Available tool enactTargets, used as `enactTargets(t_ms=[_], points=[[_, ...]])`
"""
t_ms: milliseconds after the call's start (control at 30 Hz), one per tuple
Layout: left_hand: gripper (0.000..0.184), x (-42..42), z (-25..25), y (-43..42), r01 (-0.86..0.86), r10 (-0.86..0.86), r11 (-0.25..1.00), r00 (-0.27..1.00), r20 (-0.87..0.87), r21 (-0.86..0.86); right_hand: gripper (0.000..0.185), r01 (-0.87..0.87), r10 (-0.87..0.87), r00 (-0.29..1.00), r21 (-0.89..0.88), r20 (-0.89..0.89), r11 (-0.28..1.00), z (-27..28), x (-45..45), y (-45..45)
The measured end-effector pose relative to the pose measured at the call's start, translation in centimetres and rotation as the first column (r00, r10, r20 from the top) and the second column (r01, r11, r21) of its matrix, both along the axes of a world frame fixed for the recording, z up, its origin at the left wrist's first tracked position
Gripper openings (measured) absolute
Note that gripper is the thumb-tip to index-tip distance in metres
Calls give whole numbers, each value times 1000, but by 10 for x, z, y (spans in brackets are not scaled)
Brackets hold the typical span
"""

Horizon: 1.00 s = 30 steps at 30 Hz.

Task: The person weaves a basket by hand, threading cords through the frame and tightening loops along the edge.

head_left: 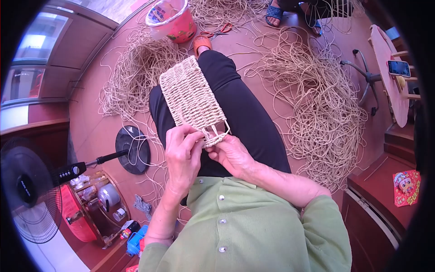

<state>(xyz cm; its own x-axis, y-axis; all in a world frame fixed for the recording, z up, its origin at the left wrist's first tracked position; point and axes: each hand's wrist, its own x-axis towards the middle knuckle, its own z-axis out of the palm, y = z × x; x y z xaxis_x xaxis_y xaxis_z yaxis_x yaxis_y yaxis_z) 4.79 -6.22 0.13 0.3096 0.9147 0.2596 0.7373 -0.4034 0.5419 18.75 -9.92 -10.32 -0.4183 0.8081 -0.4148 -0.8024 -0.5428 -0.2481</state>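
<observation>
A cream woven cord basket [192, 93] lies across my lap on dark trousers. Its near end has an open gap crossed by a few upright cords, with a thicker braided edge below. My left hand [182, 147] is closed in a pinch at that edge, on a cord whose end is hidden by the fingers. From the other side my right hand [233, 156] grips the braided edge, its thumb and fingers around it, close beside the left fingertips.
Loose cord piles [312, 104] cover the floor on the right, with another cord heap [145, 72] on the left. Ahead are a pink bucket [174, 22] and red-handled pliers [217, 31]. A standing fan [31, 186] is at left. Another person's sandalled foot [274, 13] shows at the top.
</observation>
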Motion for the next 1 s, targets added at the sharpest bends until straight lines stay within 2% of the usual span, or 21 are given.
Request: enactTargets(t_ms=[100,167,267,400,500,533,567,600,633,667,700,767,800,833,900,967,1000], points=[[20,0,-5,2,16,-14,997,999,28,-69,19,80,-84,986,-36,-146,996,14,7,-10],[21,8,-2,6,49,-52,997,998,-41,-53,22,109,-122,957,-62,-264,992,19,11,-12],[21,13,6,17,102,-106,994,986,-131,-36,26,-6,-15,959,-76,-282,997,25,22,-7],[21,12,8,30,208,-204,978,961,-187,2,30,-54,73,981,109,-177,993,6,25,5],[21,8,9,35,274,-261,959,953,-157,70,34,-40,55,988,104,-142,994,17,29,-1],[21,6,9,33,275,-260,955,956,-133,114,39,-33,36,995,35,-92,999,37,35,1],[21,4,11,33,277,-262,948,959,-111,159,42,-54,13,970,162,242,985,47,42,-7],[20,7,21,23,260,-257,941,966,-42,218,45,-113,-58,838,277,542,954,53,52,-21],[21,14,35,11,299,-304,910,952,-27,288,47,-212,-160,617,359,771,909,56,58,-30],[22,23,32,0,337,-358,887,934,8,315,52,-231,-335,463,476,820,848,57,57,-32],[24,33,28,-9,376,-414,860,910,40,346,40,-232,-392,358,487,848,842,66,51,-31],[26,46,9,-18,384,-440,873,887,144,302,26,-379,-654,261,699,710,606,51,53,-11],[33,41,10,-17,376,-450,866,873,187,329,17,-123,-488,523,629,698,768,54,52,-11],[40,30,10,-24,274,-356,891,916,184,362,22,-10,-299,647,399,702,917,55,64,-11],[45,-2,1,-35,-22,-31,964,980,196,265,32,182,-326,832,333,449,925,47,85,-9],[48,-8,-10,-35,-156,148,974,987,65,161,39,69,-354,714,443,604,894,54,82,-5],[52,-6,-20,-36,-159,162,977,987,-5,139,42,1,-369,646,483,668,876,56,81,-5]])
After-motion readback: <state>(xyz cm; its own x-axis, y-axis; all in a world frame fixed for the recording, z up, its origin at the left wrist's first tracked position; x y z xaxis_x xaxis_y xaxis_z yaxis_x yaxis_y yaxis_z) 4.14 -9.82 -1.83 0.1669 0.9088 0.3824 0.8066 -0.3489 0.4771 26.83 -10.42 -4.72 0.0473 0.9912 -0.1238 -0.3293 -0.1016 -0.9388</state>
